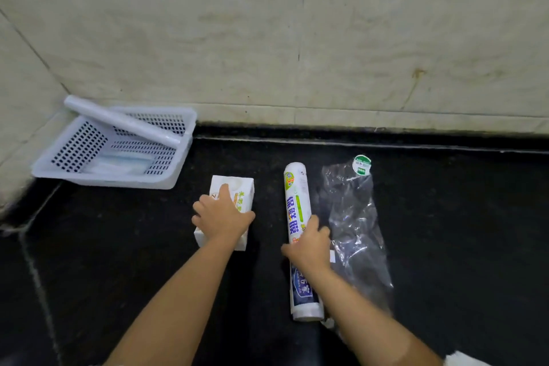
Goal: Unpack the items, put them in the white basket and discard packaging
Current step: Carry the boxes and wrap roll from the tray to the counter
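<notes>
A white perforated basket [74, 178] sits in the far left corner of the black counter, with a bare white roll [118, 122] leaning across it and flat packets on its floor. My left hand [221, 217] lies on top of a white printed box [234, 190], fingers spread over it. A wrapped cling-film roll [297, 202] with blue lettering lies lengthwise on the counter, and my right hand [309, 246] closes around its middle. An empty clear plastic bag [353, 223] with a green sticker lies flat just right of the roll.
The black counter [118, 261] ends at a beige tiled wall [267, 38] behind and to the left. A white edge of something shows at the bottom right corner [463, 361].
</notes>
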A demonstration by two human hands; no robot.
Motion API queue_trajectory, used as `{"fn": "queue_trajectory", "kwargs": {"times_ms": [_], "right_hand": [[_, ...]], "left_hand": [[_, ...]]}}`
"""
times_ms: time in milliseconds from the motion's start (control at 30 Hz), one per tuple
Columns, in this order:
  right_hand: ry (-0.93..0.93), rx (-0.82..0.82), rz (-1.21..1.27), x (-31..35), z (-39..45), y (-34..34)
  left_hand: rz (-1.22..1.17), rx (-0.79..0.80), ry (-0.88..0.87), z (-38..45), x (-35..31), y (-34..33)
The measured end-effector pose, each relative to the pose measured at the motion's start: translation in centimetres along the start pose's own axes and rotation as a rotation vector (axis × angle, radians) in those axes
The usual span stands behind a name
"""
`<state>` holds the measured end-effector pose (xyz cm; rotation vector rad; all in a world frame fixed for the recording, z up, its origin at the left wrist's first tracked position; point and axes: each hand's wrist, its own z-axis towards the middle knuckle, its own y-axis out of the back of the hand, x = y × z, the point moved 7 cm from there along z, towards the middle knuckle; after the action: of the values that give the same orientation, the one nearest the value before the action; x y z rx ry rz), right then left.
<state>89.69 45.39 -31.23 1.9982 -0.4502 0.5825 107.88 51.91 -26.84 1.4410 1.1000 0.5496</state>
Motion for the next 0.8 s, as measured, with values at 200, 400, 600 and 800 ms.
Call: {"fn": "queue_trajectory", "kwargs": {"times_ms": [200, 400, 600, 800], "right_hand": [[-0.037, -0.032, -0.100, -0.4, 0.2, -0.6], [0.024, -0.004, -0.213, 1.7, -1.1, 1.4], [0.196, -0.129, -0.281, 4.4, -3.4, 11.8], [0.083, -0.449, -0.423, -1.9, -8.1, 29.3]], "left_hand": [[0.010, 0.057, -0.017, 1.0, 1.1, -1.5], [0.249, 0.024, -0.303, 1.7, -3.3, 2.5], [0.314, -0.049, -0.570, -1.3, -11.6, 7.7], [0.395, -0.114, -0.967, -12.6, -25.1, 8.4]]}}
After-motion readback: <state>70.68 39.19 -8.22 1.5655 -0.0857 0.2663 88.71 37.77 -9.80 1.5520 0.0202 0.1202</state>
